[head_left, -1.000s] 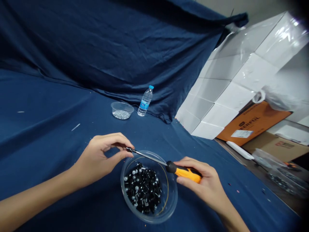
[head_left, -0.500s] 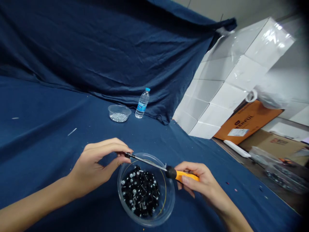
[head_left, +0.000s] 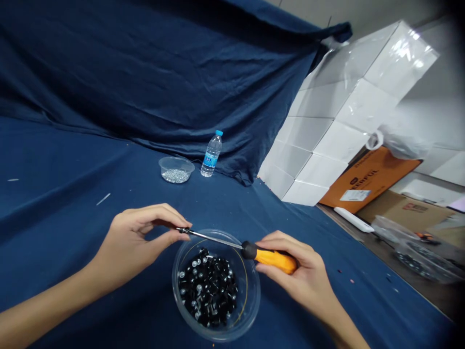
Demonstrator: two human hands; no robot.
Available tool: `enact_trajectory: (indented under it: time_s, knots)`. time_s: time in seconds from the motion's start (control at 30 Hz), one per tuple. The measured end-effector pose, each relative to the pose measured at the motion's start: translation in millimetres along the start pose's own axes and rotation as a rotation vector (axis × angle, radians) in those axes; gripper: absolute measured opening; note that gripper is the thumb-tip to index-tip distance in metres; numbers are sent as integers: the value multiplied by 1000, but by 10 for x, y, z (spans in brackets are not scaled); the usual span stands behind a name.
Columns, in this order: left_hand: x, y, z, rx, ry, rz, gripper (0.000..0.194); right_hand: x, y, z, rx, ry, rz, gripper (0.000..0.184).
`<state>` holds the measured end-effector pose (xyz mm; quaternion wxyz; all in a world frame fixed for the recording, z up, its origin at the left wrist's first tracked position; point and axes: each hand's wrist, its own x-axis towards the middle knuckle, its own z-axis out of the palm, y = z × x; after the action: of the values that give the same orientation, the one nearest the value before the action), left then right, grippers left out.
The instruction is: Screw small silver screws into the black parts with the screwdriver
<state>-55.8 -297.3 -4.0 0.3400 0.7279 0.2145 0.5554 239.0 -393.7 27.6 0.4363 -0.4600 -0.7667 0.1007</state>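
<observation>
Blue cloth (head_left: 138, 194) covers my tabletop. Clear bowl (head_left: 254, 291) w/ black parts (head_left: 210, 291), near side. My R hand (head_left: 300, 269) is wrapped round the orange screwdriver (head_left: 274, 259) over it; L hand (head_left: 140, 242), thumb & fingertips pinched, grips a small black piece (head_left: 182, 230) at its tip.

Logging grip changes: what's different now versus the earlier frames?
Right hand has re-gripped the orange-and-black-handled screwdriver: half a second ago the thumb lay across the handle; now it is at the near side, fingers over the far side. Nothing visibly let go. Unchanged: left hand pinching the small black part at the tip; clear plastic bowl below.
</observation>
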Motion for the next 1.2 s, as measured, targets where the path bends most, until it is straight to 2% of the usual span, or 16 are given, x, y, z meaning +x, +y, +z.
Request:
enact_trajectory:
  time_s: [0.07, 0.13, 0.23, 0.33, 0.4, 0.5, 0.63, 0.7, 0.83, 0.93, 1.03, 1.2]
  knots:
    - [3, -4, -4, -2, -1, 22, 16, 8, -1, -7, -7, -6, 5, 22]
    - [4, -5, -6, 24, -9, 48, 17, 14, -1, -28, 22, -34, 68, 19]
    - [0, 4, -8, 83, -34, 108, 18, 6, 20, -70, 159, -108, 231, 17]
    - [-4, 9, -5, 98, -68, 149, 17, -18, 77, -96, 372, -173, 433, 25]
    - [-5, 1, 2, 93, -82, 132, 15, -32, 118, -95, 450, -191, 506, 30]
    - [-7, -32, 16, 89, -68, 33, 9, -45, 151, -76, 416, -186, 472, 32]
    - [-19, -83, 24, 46, -29, -116, 4, -52, 153, -60, 404, -187, 403, 52]
    - [-31, -98, 23, 30, -6, -149, 7, -52, 164, -66, 428, -193, 392, 46]
    - [-75, -114, 29, 66, 4, -150, 10, -50, 224, -83, 385, -86, 352, 30]
    - [-120, -124, 46, 84, 21, -151, 15, -54, 267, -73, 436, -28, 423, 30]
    - [-152, -135, 64, 65, 37, -152, 19, -57, 285, -49, 517, -35, 496, 34]
    - [-155, -137, 80, 46, 70, -149, 21, -56, 279, -21, 565, -71, 517, 35]
